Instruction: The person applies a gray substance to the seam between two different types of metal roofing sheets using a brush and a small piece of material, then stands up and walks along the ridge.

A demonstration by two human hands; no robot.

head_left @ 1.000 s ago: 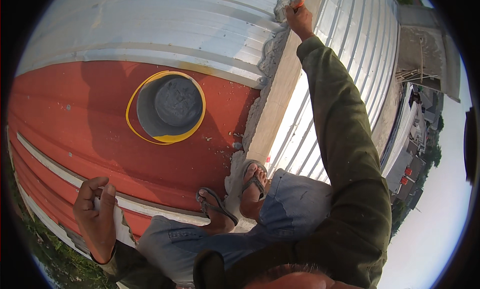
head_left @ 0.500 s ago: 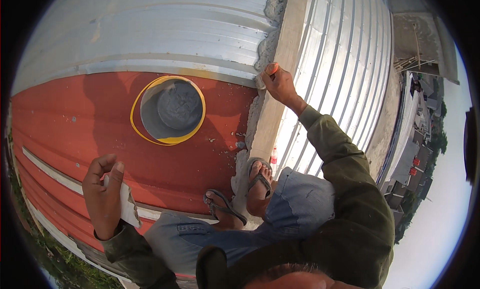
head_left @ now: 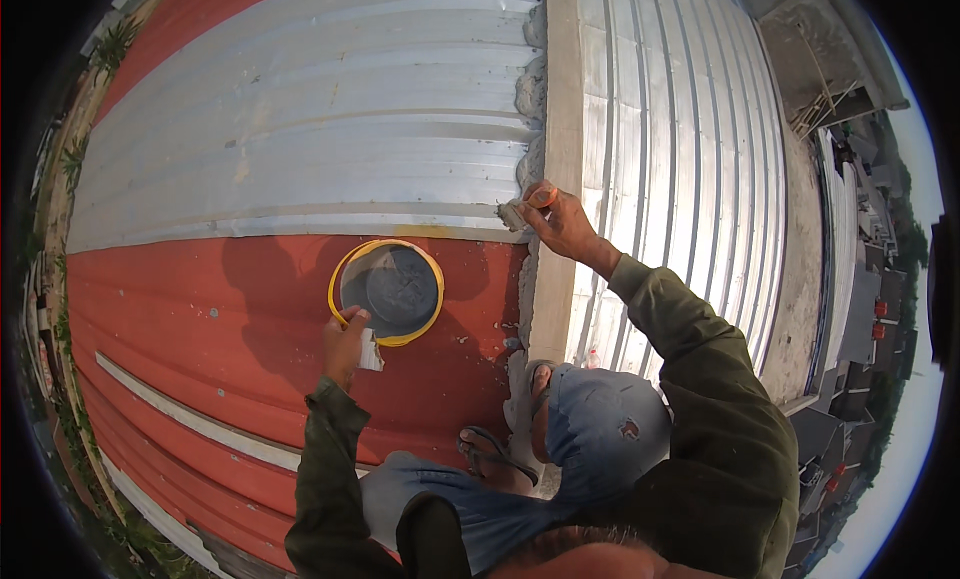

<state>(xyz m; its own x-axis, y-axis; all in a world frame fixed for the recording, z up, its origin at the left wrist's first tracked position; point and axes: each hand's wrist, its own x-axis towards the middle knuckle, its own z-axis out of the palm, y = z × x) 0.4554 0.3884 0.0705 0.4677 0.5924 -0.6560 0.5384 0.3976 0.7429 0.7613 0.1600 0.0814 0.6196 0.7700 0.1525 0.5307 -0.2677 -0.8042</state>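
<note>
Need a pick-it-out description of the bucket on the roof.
Find the red roof section below the silver sheets. The bucket sits near the pale ridge strip, with the left hand at its edge. It is the only round thing there: yellow rim, grey inside.

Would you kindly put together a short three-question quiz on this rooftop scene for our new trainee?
1. True or false: the left hand is at the rim of the yellow bucket.
2. What does the right hand press to the mortar joint? A) small trowel B) hammer C) paint roller
3. What colour is the roof panel beneath the bucket?

Key: 1 true; 2 A; 3 red.
</note>
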